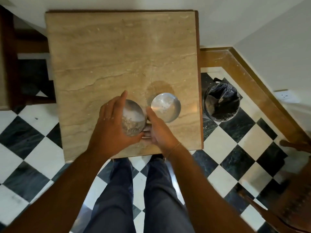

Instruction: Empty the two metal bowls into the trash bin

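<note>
Two metal bowls, one trash bin, two hands, one table. Left bowl [133, 118] sits near the front edge of the table [104, 52], tilted toward the camera, whitish powder and brownish crumbs inside. Left hand [111, 121] cups its left side, fingers spread and curled along the rim, thumb low at the front; looks wrapped on the bowl. Right hand [159, 127] presses at the same bowl's right side, thumb pointing up between the two bowls; its fingers are tucked under and blurred, so cannot tell whether they are clamped or loose. Thin band on the right wrist. Right bowl [166, 107] stands flat on the table just beside the first, untouched, with a white smear of residue inside. Trash bin [221, 104] is on the floor just off the table's right edge, lined with a black bag, pale scraps visible inside.

Surface: square beige stone-look top, streaky grain, light scuffs, a faint round shadow behind the right bowl. Floor [223, 138] is black-and-white checker tile with a brown border strip along white walls. One wall socket [286, 96] at right. Dark wooden furniture at left, part of a wooden chair [286, 199] at lower right. Person stands at the table front, dark trousers visible below.
</note>
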`<state>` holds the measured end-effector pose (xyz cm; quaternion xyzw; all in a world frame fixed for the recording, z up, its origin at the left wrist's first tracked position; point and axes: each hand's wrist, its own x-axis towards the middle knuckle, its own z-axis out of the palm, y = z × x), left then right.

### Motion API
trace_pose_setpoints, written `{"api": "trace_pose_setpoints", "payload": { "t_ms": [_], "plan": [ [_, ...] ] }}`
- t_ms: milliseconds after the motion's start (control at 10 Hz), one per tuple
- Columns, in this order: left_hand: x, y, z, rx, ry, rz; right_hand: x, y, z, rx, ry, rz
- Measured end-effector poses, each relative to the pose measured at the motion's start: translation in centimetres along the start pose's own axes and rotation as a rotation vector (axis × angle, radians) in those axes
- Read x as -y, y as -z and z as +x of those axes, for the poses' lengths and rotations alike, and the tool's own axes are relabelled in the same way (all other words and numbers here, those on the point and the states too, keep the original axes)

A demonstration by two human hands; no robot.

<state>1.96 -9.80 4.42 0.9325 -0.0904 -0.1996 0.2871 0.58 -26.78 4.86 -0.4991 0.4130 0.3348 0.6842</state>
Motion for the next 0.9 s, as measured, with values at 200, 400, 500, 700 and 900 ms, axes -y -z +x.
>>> {"api": "trace_pose_setpoints", "payload": {
  "t_ms": [200, 400, 500, 700, 900],
  "plan": [
    [3.8, -2.2, 2.7, -0.052, 0.107, 0.132, -0.3, 4.0, 1.5, -0.327, 0.423, -0.259],
    [4.8, -4.4, 4.6, -0.092, 0.137, 0.193, -0.9, 5.0, 2.5, -0.406, 0.511, -0.298],
    [4.9, -5.2, 4.8, -0.101, 0.146, 0.206, -1.9, 5.1, 3.0, -0.45, 0.508, -0.311],
    [5.3, -6.2, 4.3, -0.112, 0.143, 0.254, -2.5, 5.8, 3.1, -0.542, 0.553, -0.45],
    [4.4, -4.6, 3.0, -0.112, 0.152, 0.322, -1.0, 5.7, 2.4, -0.56, 0.727, -0.628]
  ]
}}
